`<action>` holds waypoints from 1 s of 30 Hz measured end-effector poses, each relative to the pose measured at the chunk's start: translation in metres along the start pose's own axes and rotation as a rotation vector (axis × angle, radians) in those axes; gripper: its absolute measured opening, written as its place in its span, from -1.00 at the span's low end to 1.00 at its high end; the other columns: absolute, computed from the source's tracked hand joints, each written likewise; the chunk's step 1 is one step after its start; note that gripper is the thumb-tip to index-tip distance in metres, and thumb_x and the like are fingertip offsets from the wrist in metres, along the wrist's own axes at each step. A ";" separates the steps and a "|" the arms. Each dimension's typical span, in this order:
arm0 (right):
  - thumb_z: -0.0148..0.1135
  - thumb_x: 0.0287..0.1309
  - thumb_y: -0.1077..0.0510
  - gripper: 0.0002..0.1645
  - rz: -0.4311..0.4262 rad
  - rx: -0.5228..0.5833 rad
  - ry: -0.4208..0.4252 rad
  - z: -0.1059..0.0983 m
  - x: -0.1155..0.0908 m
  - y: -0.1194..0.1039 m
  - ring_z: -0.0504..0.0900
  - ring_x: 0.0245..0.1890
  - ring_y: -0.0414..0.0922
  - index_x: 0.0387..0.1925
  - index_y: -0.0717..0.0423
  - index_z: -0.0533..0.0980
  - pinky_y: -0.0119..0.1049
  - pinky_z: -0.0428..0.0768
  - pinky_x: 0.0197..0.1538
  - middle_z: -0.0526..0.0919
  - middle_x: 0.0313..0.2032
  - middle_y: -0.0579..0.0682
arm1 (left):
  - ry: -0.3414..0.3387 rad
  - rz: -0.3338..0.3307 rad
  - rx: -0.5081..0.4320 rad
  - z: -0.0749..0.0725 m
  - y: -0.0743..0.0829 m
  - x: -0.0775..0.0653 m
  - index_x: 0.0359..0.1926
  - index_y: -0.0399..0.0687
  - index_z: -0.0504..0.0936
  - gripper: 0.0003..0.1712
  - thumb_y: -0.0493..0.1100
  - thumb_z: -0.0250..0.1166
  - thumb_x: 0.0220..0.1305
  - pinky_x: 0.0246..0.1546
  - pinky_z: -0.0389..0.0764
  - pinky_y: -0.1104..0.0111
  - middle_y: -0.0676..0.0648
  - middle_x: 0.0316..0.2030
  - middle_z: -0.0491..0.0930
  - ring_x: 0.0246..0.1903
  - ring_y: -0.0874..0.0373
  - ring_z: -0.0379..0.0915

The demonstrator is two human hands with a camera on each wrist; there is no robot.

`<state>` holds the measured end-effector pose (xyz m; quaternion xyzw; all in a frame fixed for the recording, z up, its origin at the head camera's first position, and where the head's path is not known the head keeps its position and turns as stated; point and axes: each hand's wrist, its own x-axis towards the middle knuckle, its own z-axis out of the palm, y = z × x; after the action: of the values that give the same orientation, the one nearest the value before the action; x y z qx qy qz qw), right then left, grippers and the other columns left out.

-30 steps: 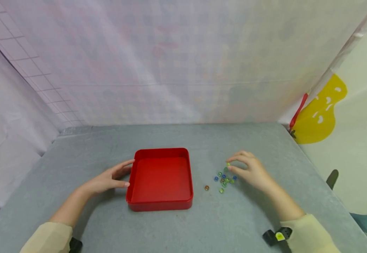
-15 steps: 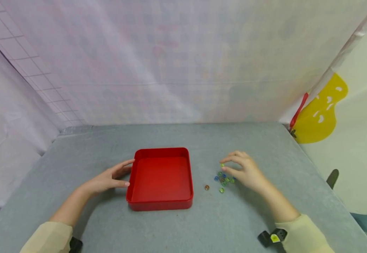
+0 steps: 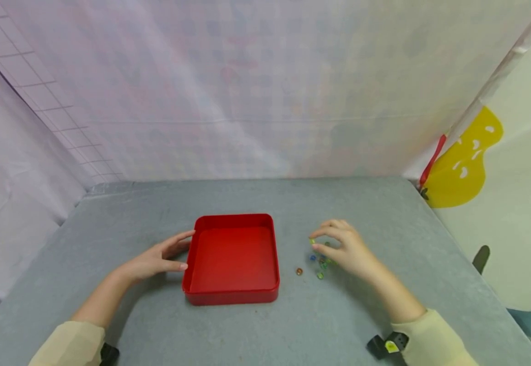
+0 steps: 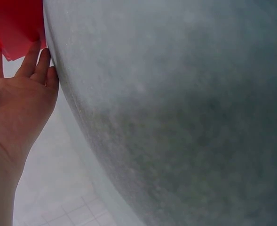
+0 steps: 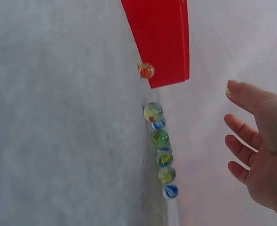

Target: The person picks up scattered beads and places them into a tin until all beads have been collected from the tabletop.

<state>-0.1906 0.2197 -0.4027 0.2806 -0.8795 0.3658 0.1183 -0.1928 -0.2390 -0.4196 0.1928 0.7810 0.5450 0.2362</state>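
Note:
A square red tray [image 3: 234, 259] with low walls lies on the grey tabletop, nothing inside it. Against its left wall rest the fingertips and thumb of my left hand [image 3: 155, 260], fingers extended. My right hand [image 3: 345, 251] pinches a yellow-green marble [image 3: 312, 241] between thumb and index finger, raised above the table right of the tray. In the right wrist view the marble [image 5: 229, 92] peeks out past the thumb, and the other fingers are loosely spread. Beneath that hand lie several glass marbles [image 5: 160, 138], green, blue and clear, partly hidden by it in the head view.
One orange-brown marble [image 3: 299, 271] sits apart, between the tray and the other marbles. Pale patterned cloth [image 3: 256, 101] hangs behind the table, and another sheet with a yellow print [image 3: 462, 173] hangs at the right.
My right hand has moved left toward the tray, carrying the pinched marble from beyond the loose marbles. The left hand and the tray have stayed in place.

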 end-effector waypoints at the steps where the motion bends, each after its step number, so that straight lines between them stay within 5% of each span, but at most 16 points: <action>1: 0.41 0.07 0.19 -0.76 -0.003 0.002 -0.004 0.001 0.000 -0.001 0.43 0.00 0.02 -0.17 0.06 0.67 0.08 0.38 0.01 0.58 -0.08 0.02 | -0.001 -0.001 0.000 0.000 0.000 0.000 0.49 -0.03 0.01 -0.11 -0.19 0.29 0.25 0.14 0.32 -0.09 -0.28 0.41 0.07 0.37 -0.24 -0.05; 30: 0.45 0.01 0.17 -0.76 -0.146 0.014 -0.008 0.019 0.020 -0.030 0.43 -0.14 -0.17 -0.21 -0.09 0.68 -0.08 0.33 -0.06 0.59 -0.23 -0.20 | 0.001 -0.006 0.003 0.000 0.001 0.000 0.49 -0.03 0.00 -0.09 -0.17 0.30 0.24 0.14 0.31 -0.10 -0.28 0.40 0.07 0.36 -0.25 -0.05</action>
<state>-0.1894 0.1810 -0.3904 0.3462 -0.8546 0.3612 0.1391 -0.1928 -0.2385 -0.4182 0.1906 0.7824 0.5435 0.2371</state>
